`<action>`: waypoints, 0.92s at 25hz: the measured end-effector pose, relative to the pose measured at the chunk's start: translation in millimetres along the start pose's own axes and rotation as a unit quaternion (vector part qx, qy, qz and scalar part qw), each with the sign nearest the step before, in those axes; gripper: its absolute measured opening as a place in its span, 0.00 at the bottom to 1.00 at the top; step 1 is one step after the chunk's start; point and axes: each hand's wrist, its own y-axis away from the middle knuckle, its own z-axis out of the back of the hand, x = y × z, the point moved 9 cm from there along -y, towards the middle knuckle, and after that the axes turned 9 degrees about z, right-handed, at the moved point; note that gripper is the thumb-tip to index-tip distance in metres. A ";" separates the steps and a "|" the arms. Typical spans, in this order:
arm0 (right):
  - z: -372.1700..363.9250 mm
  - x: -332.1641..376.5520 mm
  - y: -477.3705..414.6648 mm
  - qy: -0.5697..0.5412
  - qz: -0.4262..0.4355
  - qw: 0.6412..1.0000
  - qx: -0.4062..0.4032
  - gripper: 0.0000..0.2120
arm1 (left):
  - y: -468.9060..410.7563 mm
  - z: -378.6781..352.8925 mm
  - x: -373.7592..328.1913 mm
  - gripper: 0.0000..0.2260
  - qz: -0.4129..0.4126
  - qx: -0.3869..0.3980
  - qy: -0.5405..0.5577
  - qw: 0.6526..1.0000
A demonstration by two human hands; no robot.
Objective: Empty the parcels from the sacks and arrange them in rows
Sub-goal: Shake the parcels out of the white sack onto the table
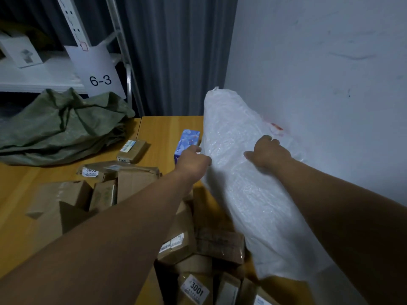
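A white woven sack (233,137) is lifted at a slant over the wooden table (163,128), its closed end up by the wall and its mouth low at the front right. My left hand (193,160) grips the sack's left edge. My right hand (267,151) grips its upper side, fingers curled into the fabric. Several brown cardboard parcels (178,241) lie in a loose heap under and left of the sack. A blue and white box (187,143) stands just behind my left hand.
A crumpled green sack (59,126) lies at the table's back left. Behind it stands a white shelf (41,75) with a sign reading 6-3 (100,80). A grey curtain (176,53) hangs at the back. A pale wall (319,62) borders the right side.
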 end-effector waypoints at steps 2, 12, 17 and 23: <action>-8.5 -5.7 -5.6 -0.003 0.007 1.000 0.005 0.46 | -7.2 -3.8 3.2 0.27 0.005 -0.005 -0.005 1.000; -25.9 3.3 -5.2 0.028 0.082 0.996 0.025 0.08 | -21.5 -5.2 14.5 0.25 0.022 -0.022 -0.027 0.999; 2.8 3.7 34.0 -0.132 0.138 0.981 -0.024 0.12 | -8.2 -7.3 -16.9 0.25 -0.010 -0.061 -0.012 0.998; 10.6 -22.1 97.3 -0.215 0.136 0.966 -0.036 0.16 | 6.4 -1.1 -58.1 0.55 -0.051 -0.115 0.052 0.991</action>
